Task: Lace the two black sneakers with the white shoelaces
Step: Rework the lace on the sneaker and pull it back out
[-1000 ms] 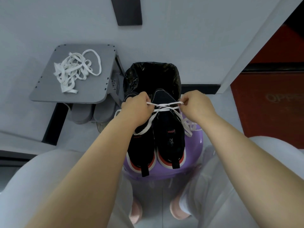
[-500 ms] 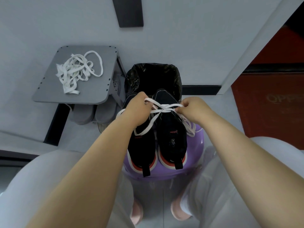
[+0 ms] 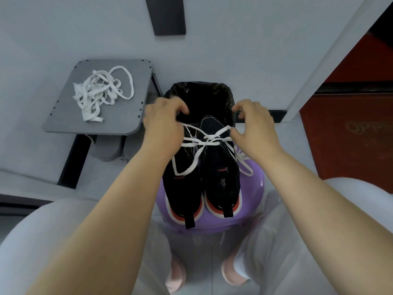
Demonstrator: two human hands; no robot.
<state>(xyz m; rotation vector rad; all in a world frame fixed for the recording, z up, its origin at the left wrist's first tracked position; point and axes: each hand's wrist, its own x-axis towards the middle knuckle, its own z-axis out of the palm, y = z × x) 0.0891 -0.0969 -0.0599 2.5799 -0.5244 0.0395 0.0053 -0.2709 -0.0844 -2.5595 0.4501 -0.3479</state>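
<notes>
1. Left hand (image 3: 163, 124) and right hand (image 3: 255, 124) have lifted and spread apart, stretching the white lace (image 3: 209, 137) over the right sneaker (image 3: 221, 167).
2. Left fingers (image 3: 180, 107) clench one lace end; whether the right fingers (image 3: 239, 108) grasp the other cannot be told.
3. Left sneaker (image 3: 182, 192) stands beside it on a purple stool (image 3: 252, 194).

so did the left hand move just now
Yes. The left hand moved away from the person and slightly left, over the left rim of the black bin.
</notes>
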